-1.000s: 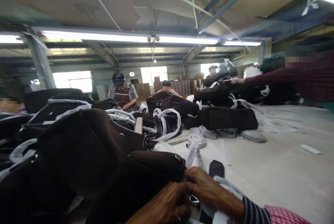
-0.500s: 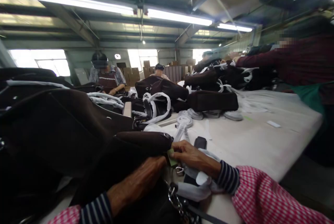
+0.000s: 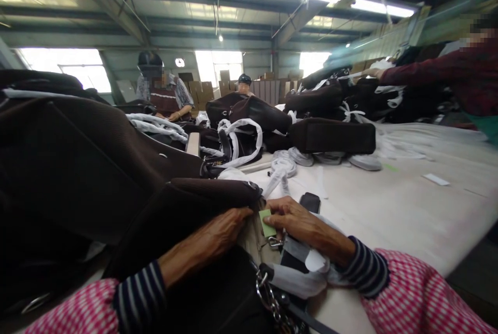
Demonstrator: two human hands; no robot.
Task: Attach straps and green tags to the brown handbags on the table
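A dark brown handbag [image 3: 210, 194] lies tilted in front of me, its beige lining [image 3: 252, 235] showing at the opening. My left hand [image 3: 223, 230] is closed at the edge of that opening, with some fingertips hidden. Just to its right, my right hand [image 3: 291, 220] pinches a small light green slip [image 3: 267, 223] between thumb and fingers, over the opening. Below the slip are a metal clasp [image 3: 275, 242] and a metal chain [image 3: 264, 292]. A strap in white wrapping [image 3: 299, 279] lies under my right wrist.
Another big dark bag [image 3: 78, 152] rises at left. More dark bags [image 3: 334, 136] and a wrapped coiled strap [image 3: 284, 165] lie ahead on the white table [image 3: 373, 204]. A white slip [image 3: 436, 179] lies at right. Co-workers stand at far left [image 3: 165, 90], centre back and right [image 3: 459, 74].
My right hand and the green slip have drawn slightly away from my left hand, so the slip shows more fully. The view has tilted down; the co-worker at right appears farther right.
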